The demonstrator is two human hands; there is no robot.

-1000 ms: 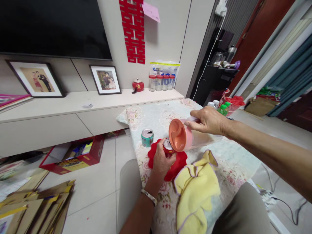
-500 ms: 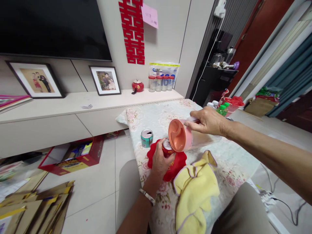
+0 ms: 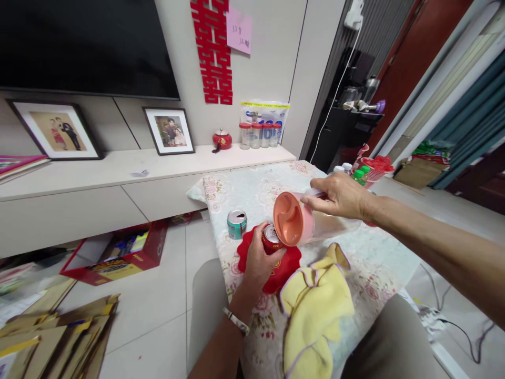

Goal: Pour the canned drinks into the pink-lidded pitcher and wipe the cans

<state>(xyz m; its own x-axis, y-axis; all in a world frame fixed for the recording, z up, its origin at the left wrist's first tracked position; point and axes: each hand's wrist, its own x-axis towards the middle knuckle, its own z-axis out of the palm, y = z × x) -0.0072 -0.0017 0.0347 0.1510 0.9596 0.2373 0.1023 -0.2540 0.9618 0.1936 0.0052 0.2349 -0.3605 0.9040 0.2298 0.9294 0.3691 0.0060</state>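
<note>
My left hand (image 3: 261, 258) is wrapped round a red drink can (image 3: 271, 237), which stands on a red scalloped mat (image 3: 282, 271). My right hand (image 3: 338, 196) grips the handle of a clear pitcher (image 3: 331, 225) with a pink rim and orange lid. The pitcher is tilted to the left, its lid right beside the can's top; whether liquid runs out cannot be made out. A teal can (image 3: 237, 225) with an opened top stands to the left of the mat. Close by on the right lies a crumpled yellow cloth (image 3: 319, 316).
A flowered tablecloth (image 3: 256, 184) covers the table. Bottles with green caps (image 3: 360, 175) stand at its far right. Behind is a white cabinet (image 3: 98, 173) with photo frames (image 3: 169, 130) and red-lidded jars (image 3: 260, 137). On the floor at left are a red box (image 3: 130, 258) and flattened cardboard (image 3: 55, 337).
Almost nothing differs. The view has shifted slightly, and the pitcher and both hands keep nearly the same places.
</note>
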